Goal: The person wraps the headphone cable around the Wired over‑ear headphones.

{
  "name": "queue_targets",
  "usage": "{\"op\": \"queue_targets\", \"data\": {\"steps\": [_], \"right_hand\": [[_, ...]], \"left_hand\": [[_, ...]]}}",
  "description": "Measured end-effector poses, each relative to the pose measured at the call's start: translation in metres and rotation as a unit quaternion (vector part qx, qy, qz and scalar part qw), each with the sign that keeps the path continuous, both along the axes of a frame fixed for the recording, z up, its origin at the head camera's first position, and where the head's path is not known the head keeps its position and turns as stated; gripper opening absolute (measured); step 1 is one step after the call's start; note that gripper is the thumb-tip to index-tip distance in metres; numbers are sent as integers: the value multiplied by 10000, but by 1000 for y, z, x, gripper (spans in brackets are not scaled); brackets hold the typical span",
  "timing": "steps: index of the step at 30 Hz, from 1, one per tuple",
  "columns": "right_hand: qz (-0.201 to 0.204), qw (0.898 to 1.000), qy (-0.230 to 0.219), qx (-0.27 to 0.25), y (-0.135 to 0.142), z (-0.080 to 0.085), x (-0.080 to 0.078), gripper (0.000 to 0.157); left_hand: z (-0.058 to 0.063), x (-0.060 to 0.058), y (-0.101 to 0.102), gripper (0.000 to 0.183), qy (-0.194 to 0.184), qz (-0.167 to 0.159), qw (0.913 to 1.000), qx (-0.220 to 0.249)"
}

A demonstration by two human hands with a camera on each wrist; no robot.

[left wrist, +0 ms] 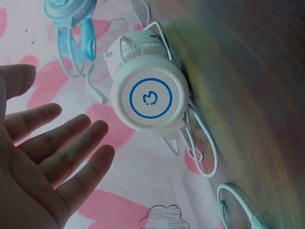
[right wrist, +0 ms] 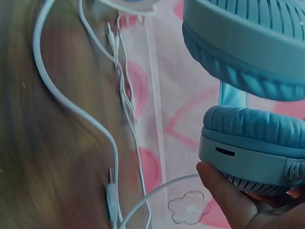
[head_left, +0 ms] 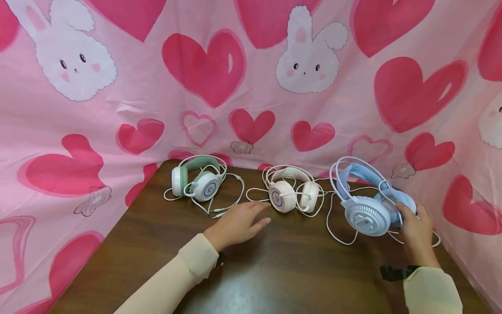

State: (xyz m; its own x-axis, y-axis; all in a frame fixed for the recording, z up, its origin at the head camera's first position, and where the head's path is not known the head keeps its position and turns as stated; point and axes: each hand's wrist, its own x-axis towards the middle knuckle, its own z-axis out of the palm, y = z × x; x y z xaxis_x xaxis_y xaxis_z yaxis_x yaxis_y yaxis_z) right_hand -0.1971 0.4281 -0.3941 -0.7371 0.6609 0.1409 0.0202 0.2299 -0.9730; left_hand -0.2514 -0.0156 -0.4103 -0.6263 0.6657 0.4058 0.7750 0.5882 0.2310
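My right hand point(head_left: 418, 233) grips the right ear cup of a light blue headset point(head_left: 366, 216) at the right of the head view. In the right wrist view, the thumb and fingers of that right hand point(right wrist: 233, 202) are around the lower cup of the blue headset point(right wrist: 248, 145). Over the table's middle, my left hand point(head_left: 237, 222) has its fingers loosely extended and holds nothing. Its fingertips are close to the near side of a white headset point(head_left: 283, 197) with a round logo. The left wrist view shows the spread left hand point(left wrist: 52, 162) beside the white headset point(left wrist: 150, 98).
A green and white headset point(head_left: 206, 187) lies at the back left of the brown wooden table point(head_left: 274, 270), its cable plugs point(head_left: 219, 213) near my left hand. White cables point(head_left: 341, 240) loop around the blue headset. A pink cloth point(head_left: 251, 96) with hearts and rabbits hangs behind.
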Motion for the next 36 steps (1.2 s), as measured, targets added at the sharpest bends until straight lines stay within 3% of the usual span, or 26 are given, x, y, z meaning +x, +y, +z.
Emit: {"op": "queue_targets", "data": {"steps": [3, 8, 13, 17, 24, 36], "right_hand": [[-113, 9985, -311, 440, -7, -2, 5, 38], [173, 9919, -725, 1033, -22, -1, 14, 55], [548, 9871, -588, 1381, -39, 4, 21, 56], [746, 9851, -477, 1477, -52, 6, 22, 55], [1190, 9764, 115, 1800, -72, 4, 21, 49], [1645, 9627, 331, 2121, -97, 7, 20, 49]], "left_hand": [[0, 1, 1, 48, -117, 31, 9999, 38], [1, 0, 2, 52, -466, 76, 9986, 249], [5, -2, 6, 57, -775, 90, 9956, 527], [8, -2, 9, 60, -788, 92, 9943, 710], [16, -2, 16, 62, -914, 254, 9909, 957], [21, -7, 19, 67, -1195, 547, 9849, 1129]]}}
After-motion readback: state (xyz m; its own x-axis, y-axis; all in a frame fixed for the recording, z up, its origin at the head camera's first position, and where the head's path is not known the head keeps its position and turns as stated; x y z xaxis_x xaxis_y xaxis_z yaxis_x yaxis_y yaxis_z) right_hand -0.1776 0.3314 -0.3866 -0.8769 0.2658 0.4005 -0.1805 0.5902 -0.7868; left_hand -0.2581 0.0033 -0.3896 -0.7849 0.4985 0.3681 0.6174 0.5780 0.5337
